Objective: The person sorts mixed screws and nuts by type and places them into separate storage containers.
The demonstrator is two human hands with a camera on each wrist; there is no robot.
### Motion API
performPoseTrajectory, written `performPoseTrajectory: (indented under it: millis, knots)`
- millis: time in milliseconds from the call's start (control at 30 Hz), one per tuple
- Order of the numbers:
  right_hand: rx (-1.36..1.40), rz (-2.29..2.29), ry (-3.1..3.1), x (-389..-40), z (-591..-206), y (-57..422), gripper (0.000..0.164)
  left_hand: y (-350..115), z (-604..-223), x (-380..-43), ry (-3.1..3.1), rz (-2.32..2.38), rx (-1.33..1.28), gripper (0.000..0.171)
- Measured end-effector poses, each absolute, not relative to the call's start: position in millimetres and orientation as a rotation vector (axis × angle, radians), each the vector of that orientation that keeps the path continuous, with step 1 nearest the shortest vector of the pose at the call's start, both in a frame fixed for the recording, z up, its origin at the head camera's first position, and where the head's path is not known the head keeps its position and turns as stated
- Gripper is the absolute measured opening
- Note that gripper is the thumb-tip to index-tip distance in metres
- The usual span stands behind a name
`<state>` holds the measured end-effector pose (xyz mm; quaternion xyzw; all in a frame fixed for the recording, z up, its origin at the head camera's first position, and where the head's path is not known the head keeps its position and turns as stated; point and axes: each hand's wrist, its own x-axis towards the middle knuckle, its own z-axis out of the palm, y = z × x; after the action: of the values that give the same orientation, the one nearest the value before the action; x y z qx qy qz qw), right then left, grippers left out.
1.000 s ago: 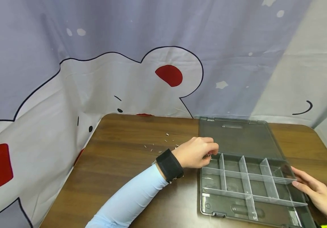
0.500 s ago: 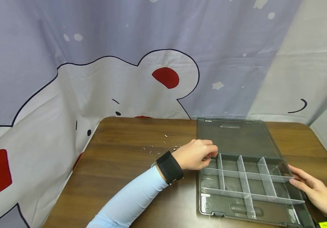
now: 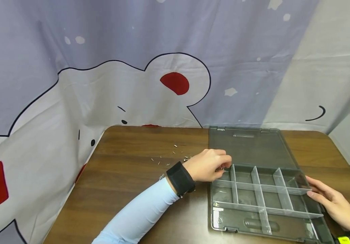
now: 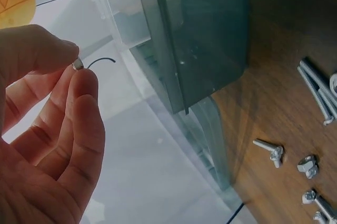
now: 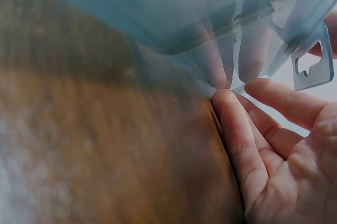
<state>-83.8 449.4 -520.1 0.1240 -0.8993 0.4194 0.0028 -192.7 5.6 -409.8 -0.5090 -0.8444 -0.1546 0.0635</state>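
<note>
In the head view, the left hand (image 3: 206,165) was at the ten o'clock corner of the divided box (image 3: 233,217), with the lid (image 3: 251,147) at twelve. The right hand (image 3: 333,201) touched its three o'clock side.

In the left wrist view, the left thumb and forefinger narrowly pinched a small metal piece (image 4: 78,64); loose fasteners (image 4: 276,153) lay towards four o'clock.

In the right wrist view, extended fingers rested at the box's wall.

A small silvery metal piece (image 4: 78,64), pinched in your left hand (image 4: 55,129), near your open, smoky-grey, divided plastic box (image 3: 248,196).
</note>
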Motion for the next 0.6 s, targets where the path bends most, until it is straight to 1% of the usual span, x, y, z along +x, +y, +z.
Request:
performPoseTrajectory:
  millis: [400, 433, 467, 567, 600]
  knots:
    - [0.331, 1.309, -2.84, -85.6, -516.6, 448.0, 0.054, 4.0, -401.7, -193.0, -2.561, -0.446, -1.533, 0.014]
    - [0.334, 1.31, -2.839, -85.5, -516.8, 448.1, 0.054, 3.4, -401.3, -191.5, -2.584, -0.437, -1.523, 0.022]
    - [0.339, 1.312, -2.837, -85.3, -516.8, 448.2, 0.054, 2.6, -401.1, -189.7, -2.614, -0.414, -1.503, 0.037]
    - [0.351, 1.306, -2.828, -84.0, -516.5, 448.8, 0.054, -0.8, -401.6, -183.9, -2.724, -0.337, -1.426, 0.102]
    - [0.353, 1.3, -2.827, -83.3, -516.4, 449.0, 0.054, -2.7, -402.1, -181.9, -2.754, -0.302, -1.4, 0.12]
